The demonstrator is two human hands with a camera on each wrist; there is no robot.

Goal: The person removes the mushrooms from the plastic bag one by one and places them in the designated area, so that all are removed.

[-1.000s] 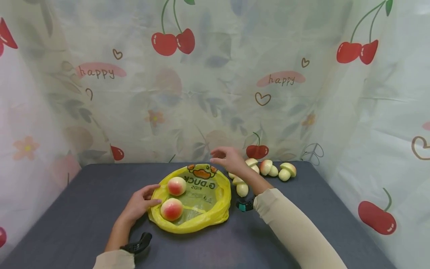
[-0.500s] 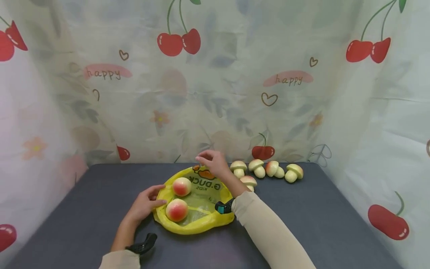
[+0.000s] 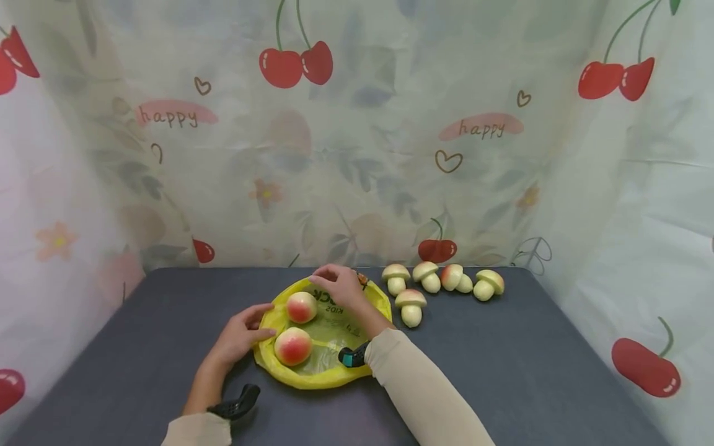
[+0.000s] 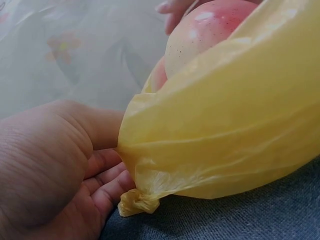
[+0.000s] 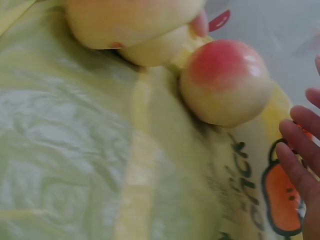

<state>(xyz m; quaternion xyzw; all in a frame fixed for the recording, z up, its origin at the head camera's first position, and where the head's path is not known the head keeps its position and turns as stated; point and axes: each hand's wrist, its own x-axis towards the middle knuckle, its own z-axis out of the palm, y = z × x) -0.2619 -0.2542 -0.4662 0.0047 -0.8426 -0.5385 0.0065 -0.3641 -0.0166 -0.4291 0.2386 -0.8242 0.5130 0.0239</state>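
Observation:
A yellow plastic bag (image 3: 312, 380) with a duck print lies spread with its mouth up. In it sit two toy mushrooms, one nearer (image 3: 293, 347) and one farther (image 3: 302, 308), their red-and-cream caps uppermost; a pale stem shows under one in the right wrist view. My left hand (image 3: 238, 334) holds the bag's left rim, the thumb over the edge and its tip hidden behind the plastic in the left wrist view. Over the bag's far side is my right hand (image 3: 341, 288), fingers extended and holding nothing, near the farther cap.
Several more toy mushrooms lie right of the bag: one nearer (image 3: 411, 308), others in a row up to the far right one (image 3: 488, 285). They stand on a dark table (image 3: 530, 371). A printed curtain (image 3: 357, 155) closes off the back and sides.
My right hand has moved left from beside the loose mushrooms to over the bag. The left hand stays at the bag's rim. The whole view has shifted slightly.

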